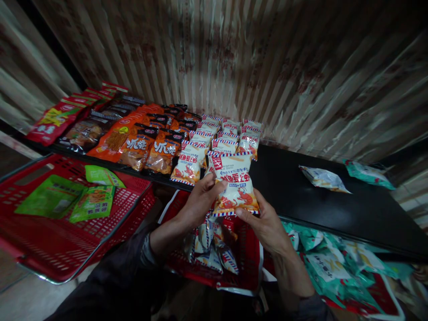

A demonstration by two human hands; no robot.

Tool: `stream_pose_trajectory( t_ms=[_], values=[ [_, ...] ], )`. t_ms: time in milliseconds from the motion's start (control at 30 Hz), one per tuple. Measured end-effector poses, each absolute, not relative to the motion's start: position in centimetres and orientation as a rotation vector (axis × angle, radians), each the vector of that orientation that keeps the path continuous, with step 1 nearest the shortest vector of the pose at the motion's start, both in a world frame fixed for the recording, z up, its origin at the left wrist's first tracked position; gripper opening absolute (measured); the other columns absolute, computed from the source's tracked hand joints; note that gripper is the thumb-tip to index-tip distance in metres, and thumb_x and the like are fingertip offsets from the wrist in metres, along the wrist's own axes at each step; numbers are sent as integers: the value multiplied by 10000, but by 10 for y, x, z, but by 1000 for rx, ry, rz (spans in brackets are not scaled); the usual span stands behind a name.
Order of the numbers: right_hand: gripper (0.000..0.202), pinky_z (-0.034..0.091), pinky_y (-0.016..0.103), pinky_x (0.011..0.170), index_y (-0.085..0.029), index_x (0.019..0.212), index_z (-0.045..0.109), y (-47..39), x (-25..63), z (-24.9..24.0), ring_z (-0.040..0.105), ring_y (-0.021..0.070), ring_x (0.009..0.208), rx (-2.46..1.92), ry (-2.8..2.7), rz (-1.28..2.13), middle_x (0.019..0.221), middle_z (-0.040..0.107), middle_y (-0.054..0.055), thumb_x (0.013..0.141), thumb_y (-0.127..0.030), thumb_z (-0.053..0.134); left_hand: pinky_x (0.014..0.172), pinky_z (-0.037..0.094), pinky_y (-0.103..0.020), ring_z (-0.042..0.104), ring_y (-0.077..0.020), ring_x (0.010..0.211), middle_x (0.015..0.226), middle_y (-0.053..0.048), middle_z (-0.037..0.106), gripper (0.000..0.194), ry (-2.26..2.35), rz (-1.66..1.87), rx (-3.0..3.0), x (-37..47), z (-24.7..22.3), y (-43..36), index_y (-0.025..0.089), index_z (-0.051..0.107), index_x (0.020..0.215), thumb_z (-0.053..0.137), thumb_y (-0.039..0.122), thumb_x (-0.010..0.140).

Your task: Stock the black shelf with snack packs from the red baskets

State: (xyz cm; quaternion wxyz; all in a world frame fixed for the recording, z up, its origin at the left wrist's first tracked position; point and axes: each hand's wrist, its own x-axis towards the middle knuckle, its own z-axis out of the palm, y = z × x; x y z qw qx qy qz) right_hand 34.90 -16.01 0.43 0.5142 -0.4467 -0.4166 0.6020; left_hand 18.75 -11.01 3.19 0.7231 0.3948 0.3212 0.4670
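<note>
Between both hands I hold a white and orange snack bag (234,183) with a red-and-blue striped edge. My left hand (200,200) grips its left side, thumb over the front. My right hand (267,218) is closed on the lower right corner, thumb on the bottom edge. Behind it, matching snack bags (190,161) stand in rows on a black shelf (301,209). Below my hands, a red basket (249,267) contains several more bags of the same look.
Left on the shelf are orange snack bags (163,150) and red bags (60,117). A red basket (123,223) at left holds green packets (93,203). Teal bags (329,267) fill a basket at right. A white packet (324,178) and a teal packet (368,174) lie on the shelf.
</note>
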Motion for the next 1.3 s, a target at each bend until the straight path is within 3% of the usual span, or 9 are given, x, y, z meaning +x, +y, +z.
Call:
stream_pose_trajectory(
  t_ms=[267,433,533,667,933,1200,1300],
  values=[
    [676,537,367,926,-270,1349,494,-160,348,4,671,232,1052,-1119,-1012,1405,1236,687,49,750,-319,804,804,541,-350,700,-256,954,1065,-96,738,408,709,1026,853,188,29,-108,151,636,1080,742,380,760],
    [701,521,385,971,-269,1373,490,-160,348,9,651,243,1112,-1151,-1043,1394,1288,666,47,748,-339,801,706,539,-308,713,-237,859,998,-75,749,517,695,1023,847,187,29,-107,163,584,1176,758,377,739],
    [652,487,387,1023,-284,1386,489,-161,350,10,616,237,1185,-1093,-1076,1409,1345,630,36,797,-356,761,689,531,-308,712,-231,816,970,-67,752,562,685,996,866,185,30,-108,174,556,1228,759,362,740],
    [525,439,378,1079,-283,1294,584,-159,352,6,559,233,1268,-1036,-1014,1333,1377,610,38,817,-444,732,775,524,-343,699,-252,903,997,-72,745,522,652,956,948,184,30,-109,187,577,1225,741,362,762],
    [447,503,416,990,-255,1166,674,-154,353,10,619,274,1183,-1023,-776,1231,1223,708,62,771,-439,775,931,483,-384,648,-258,1073,1130,-78,701,410,619,864,1147,187,26,-113,203,615,1180,687,367,811],
    [403,544,425,912,-247,1137,682,-152,351,10,679,268,1068,-1071,-690,1155,1094,756,52,779,-414,763,938,515,-424,603,-293,1166,1283,-143,633,668,711,871,1370,191,15,-118,186,481,1374,741,331,777],
    [382,557,428,883,-241,1106,690,-152,350,8,694,271,1033,-1084,-673,1152,1061,763,54,773,-411,767,931,522,-432,629,-292,1107,1223,-135,665,605,802,881,1440,192,12,-120,177,517,1341,719,316,787]
  ],
)
